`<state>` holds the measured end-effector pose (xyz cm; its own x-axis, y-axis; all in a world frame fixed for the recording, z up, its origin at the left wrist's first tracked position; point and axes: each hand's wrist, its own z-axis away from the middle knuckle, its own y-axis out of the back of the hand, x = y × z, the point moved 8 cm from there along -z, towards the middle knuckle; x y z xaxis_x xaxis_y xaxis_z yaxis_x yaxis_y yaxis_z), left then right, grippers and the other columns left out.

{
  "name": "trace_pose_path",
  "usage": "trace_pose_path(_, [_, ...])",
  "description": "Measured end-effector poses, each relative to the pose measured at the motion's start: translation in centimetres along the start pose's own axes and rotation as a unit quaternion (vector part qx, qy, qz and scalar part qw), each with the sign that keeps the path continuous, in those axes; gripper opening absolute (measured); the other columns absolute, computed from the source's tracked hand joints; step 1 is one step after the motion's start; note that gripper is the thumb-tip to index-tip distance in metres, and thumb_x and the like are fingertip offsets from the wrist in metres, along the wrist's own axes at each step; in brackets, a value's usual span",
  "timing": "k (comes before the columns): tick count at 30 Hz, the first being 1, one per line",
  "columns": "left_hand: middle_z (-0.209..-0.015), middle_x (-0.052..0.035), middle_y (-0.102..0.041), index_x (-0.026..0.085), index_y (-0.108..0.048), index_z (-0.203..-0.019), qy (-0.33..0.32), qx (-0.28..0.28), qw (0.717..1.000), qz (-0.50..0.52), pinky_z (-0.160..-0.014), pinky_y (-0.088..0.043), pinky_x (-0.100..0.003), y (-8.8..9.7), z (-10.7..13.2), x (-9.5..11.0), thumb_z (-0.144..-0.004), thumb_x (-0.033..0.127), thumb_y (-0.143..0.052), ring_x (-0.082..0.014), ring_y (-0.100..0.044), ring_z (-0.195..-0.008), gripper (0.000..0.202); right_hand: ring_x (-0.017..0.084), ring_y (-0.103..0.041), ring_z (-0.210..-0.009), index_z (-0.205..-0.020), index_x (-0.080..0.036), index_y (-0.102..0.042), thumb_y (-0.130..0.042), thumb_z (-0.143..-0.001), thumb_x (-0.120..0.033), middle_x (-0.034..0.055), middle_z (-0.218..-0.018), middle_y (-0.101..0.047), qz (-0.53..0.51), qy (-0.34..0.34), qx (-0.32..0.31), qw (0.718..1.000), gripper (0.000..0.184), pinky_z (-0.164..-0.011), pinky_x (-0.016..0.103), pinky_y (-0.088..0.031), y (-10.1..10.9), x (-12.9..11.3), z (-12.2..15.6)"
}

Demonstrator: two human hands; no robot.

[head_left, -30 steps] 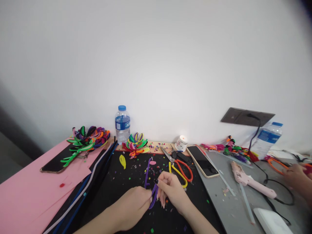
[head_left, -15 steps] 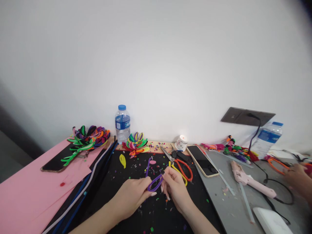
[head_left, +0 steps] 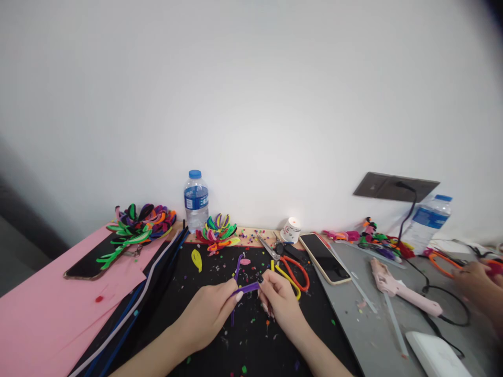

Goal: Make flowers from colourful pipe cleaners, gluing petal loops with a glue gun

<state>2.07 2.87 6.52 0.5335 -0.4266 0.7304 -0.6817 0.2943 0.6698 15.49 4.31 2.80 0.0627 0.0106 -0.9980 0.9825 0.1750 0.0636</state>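
Note:
Over the black mat [head_left: 165,324] my left hand [head_left: 216,309] and my right hand [head_left: 277,298] each pinch one end of a purple pipe cleaner [head_left: 248,288]. The piece between them is folded and pressed nearly flat. More purple pipe cleaner [head_left: 238,267] sticks up behind my left fingers, and a bit hangs below them. A yellow bent pipe cleaner [head_left: 293,288] lies close to my right hand, beside scissors [head_left: 301,275] with orange handles. Farther off lie a yellow leaf-shaped loop [head_left: 197,260] and a small pink loop [head_left: 245,262].
Behind stand a water bottle [head_left: 196,201], colourful pipe-cleaner bundles [head_left: 219,230] and a paper cup [head_left: 291,230]. A phone [head_left: 325,259] and pink glue gun [head_left: 404,293] lie right. Another person's hand [head_left: 477,280] is at the far right, by orange-handled scissors [head_left: 442,263]. Pink sheets [head_left: 35,314] cover the left.
The purple loop between my hands, open before, is now squeezed into a narrow straight strip. My left hand has shifted slightly up and left.

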Motion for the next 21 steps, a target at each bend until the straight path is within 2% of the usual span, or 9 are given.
trace_pose_path(3, [-0.056,0.0038,-0.051,0.02,-0.047,-0.07,0.052,0.038,0.984,0.167,-0.051,-0.034,-0.022,0.0,-0.4,-1.1,-0.09,0.039,-0.036,-0.0113,-0.047,-0.048,0.03,0.006,-0.031,-0.037,-0.06,-0.02,-0.04,-0.043,-0.087,-0.047,-0.0075,-0.045,-0.036,0.026,0.017,-0.003,1.0,0.038,-0.038,0.02,-0.024,-0.3,-0.2,0.3])
trace_pose_path(6, [-0.063,0.0028,-0.058,0.019,-0.052,-0.09,0.111,0.061,0.917,0.377,-0.043,-0.033,-0.021,-1.2,-0.8,-2.7,-0.083,0.046,-0.046,-0.0098,-0.048,-0.042,0.029,0.007,-0.033,-0.04,-0.061,-0.02,-0.04,-0.041,-0.089,-0.044,-0.0069,-0.046,-0.036,0.064,0.033,-0.005,0.997,0.037,-0.041,0.021,-0.025,-0.8,-0.4,0.8])
trace_pose_path(8, [-0.063,0.0026,-0.057,0.017,-0.055,-0.097,0.142,0.058,0.867,0.474,-0.047,-0.035,-0.021,-2.5,-0.9,-3.4,-0.078,0.045,-0.056,-0.0089,-0.048,-0.045,0.034,0.008,-0.033,-0.042,-0.061,-0.02,-0.039,-0.04,-0.09,-0.04,-0.0064,-0.047,-0.037,0.095,0.049,-0.003,0.994,0.035,-0.043,0.021,-0.025,-1.3,-0.7,1.2])
trace_pose_path(10, [-0.059,0.004,-0.053,0.015,-0.059,-0.094,0.157,0.059,0.829,0.534,-0.051,-0.036,-0.021,-3.3,-0.9,-3.6,-0.075,0.042,-0.062,-0.0076,-0.045,-0.048,0.034,0.008,-0.033,-0.043,-0.061,-0.02,-0.038,-0.038,-0.091,-0.036,-0.0062,-0.048,-0.037,0.119,0.061,-0.004,0.991,0.034,-0.044,0.021,-0.025,-1.7,-0.8,1.5])
trace_pose_path(12, [-0.056,0.0054,-0.047,0.014,-0.062,-0.087,0.162,0.061,0.81,0.561,-0.053,-0.035,-0.021,-3.7,-0.8,-3.5,-0.074,0.042,-0.064,-0.007,-0.041,-0.05,0.031,0.008,-0.034,-0.044,-0.062,-0.02,-0.037,-0.037,-0.091,-0.032,-0.0061,-0.048,-0.038,0.139,0.067,-0.015,0.988,0.032,-0.045,0.021,-0.025,-2.2,-0.8,1.7])
trace_pose_path(14, [-0.055,0.0057,-0.043,0.014,-0.061,-0.078,0.162,0.073,0.81,0.558,-0.054,-0.036,-0.021,-3.5,-0.6,-3.5,-0.076,0.044,-0.061,-0.0075,-0.039,-0.051,0.03,0.008,-0.036,-0.045,-0.061,-0.02,-0.038,-0.037,-0.091,-0.027,-0.0058,-0.049,-0.038,0.161,0.077,-0.037,0.983,0.031,-0.046,0.021,-0.026,-2.7,-1.0,1.8])
trace_pose_path(17, [-0.058,0.0041,-0.045,0.015,-0.055,-0.066,0.155,0.149,0.838,0.501,-0.057,-0.038,-0.023,-1.6,-0.5,-4.3,-0.079,0.046,-0.056,-0.0101,-0.042,-0.055,0.033,0.01,-0.043,-0.053,-0.064,-0.019,-0.043,-0.039,-0.088,-0.02,-0.0033,-0.056,-0.045,0.232,0.114,-0.03,0.965,0.025,-0.053,0.022,-0.031,-2.7,-1.9,1.7])
trace_pose_path(19, [-0.067,0.0014,-0.052,0.016,-0.055,-0.067,0.147,0.214,0.865,0.428,-0.063,-0.041,-0.024,0.3,-0.3,-5.0,-0.08,0.044,-0.055,-0.0131,-0.049,-0.064,0.03,0.013,-0.049,-0.064,-0.071,-0.019,-0.05,-0.045,-0.083,-0.015,-0.001,-0.067,-0.052,0.301,0.138,-0.002,0.944,0.013,-0.06,0.023,-0.035,-2.6,-2.5,1.6])
trace_pose_path(21, [-0.08,-0.0023,-0.059,0.017,-0.059,-0.073,0.136,0.239,0.885,0.376,-0.074,-0.042,-0.027,1.5,-0.3,-5.4,-0.081,0.042,-0.054,-0.0174,-0.055,-0.079,0.027,0.016,-0.051,-0.074,-0.078,-0.02,-0.053,-0.054,-0.076,-0.015,0.0006,-0.077,-0.055,0.366,0.15,0.015,0.919,0.006,-0.067,0.025,-0.037,-2.8,-2.8,1.7])
